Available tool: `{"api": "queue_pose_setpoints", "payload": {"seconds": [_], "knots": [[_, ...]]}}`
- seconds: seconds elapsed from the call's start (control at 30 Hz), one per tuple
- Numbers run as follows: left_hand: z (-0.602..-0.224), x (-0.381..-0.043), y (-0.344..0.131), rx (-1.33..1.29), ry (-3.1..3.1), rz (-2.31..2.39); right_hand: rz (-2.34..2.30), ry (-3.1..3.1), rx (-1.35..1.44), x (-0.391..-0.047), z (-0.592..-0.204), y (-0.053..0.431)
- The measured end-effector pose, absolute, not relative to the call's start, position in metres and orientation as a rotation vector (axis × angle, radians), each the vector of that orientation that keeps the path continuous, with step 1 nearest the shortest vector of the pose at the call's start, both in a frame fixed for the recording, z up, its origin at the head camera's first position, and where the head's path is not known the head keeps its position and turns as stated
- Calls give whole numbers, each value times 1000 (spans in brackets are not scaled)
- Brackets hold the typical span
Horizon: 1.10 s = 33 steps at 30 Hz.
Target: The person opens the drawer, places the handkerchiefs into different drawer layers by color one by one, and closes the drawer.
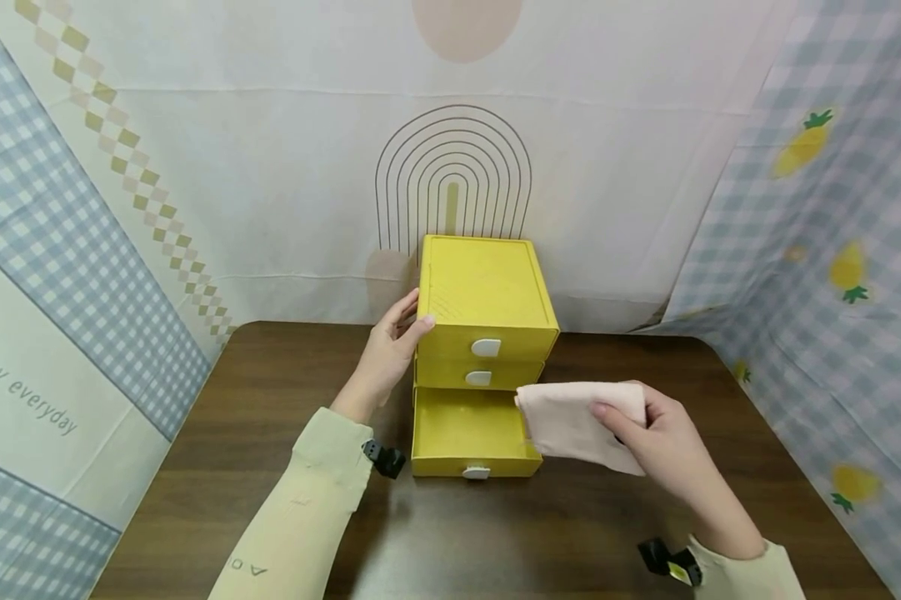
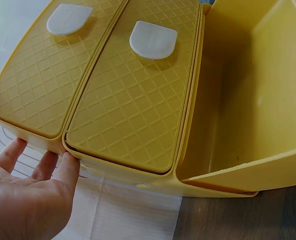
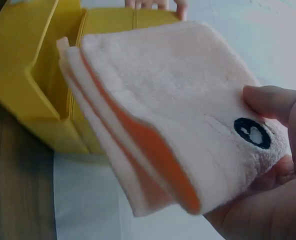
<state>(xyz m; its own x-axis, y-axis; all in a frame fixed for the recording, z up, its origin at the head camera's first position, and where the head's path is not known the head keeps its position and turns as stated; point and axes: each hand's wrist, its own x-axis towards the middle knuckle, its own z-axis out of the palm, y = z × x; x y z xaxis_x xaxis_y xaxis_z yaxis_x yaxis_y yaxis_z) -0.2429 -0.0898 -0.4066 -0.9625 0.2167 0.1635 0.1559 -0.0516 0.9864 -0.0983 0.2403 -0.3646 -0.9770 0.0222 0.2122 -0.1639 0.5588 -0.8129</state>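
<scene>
A yellow drawer unit (image 1: 488, 283) stands on the table, its bottom drawer (image 1: 468, 467) pulled out and the upper two closed. My left hand (image 1: 386, 354) rests against the unit's left side near the top, thumb at the front corner. In the left wrist view its fingertips (image 2: 68, 167) touch the side wall. My right hand (image 1: 671, 437) pinches a folded pale pink cloth (image 1: 581, 421) between thumb and fingers. The cloth hangs above the right edge of the open drawer. A dark round emblem (image 3: 253, 133) and orange inner folds show on it in the right wrist view.
The brown wooden table (image 1: 270, 408) reaches back to a white patterned wall cloth (image 1: 285, 183). White tabs (image 1: 485, 347) mark the drawer fronts. Checked blue fabric (image 1: 810, 350) hangs along the right side. The open drawer juts toward the table's front.
</scene>
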Motion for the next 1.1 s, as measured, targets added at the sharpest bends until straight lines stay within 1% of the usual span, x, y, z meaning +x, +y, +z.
{"api": "queue_pose_setpoints", "payload": {"seconds": [0.3, 0.47, 0.57, 0.67, 0.77, 1.1], "knots": [[-409, -240, -91, 406, 2138, 2205, 1961, -2390, 80, -116, -378, 192], [-404, -239, -91, 408, 2145, 2198, 2135, -2381, 114, -130, -385, 169], [-398, -237, -93, 399, 2154, 2171, 2233, -2384, 83, -143, -397, 158], [-397, -237, -93, 403, 2148, 2164, 2260, -2411, 24, -156, -411, 151], [-405, -241, -91, 433, 2134, 2190, 2224, -2450, -21, -164, -421, 147], [-409, -243, -90, 452, 2148, 2205, 2168, -2501, -52, -172, -429, 141]]}}
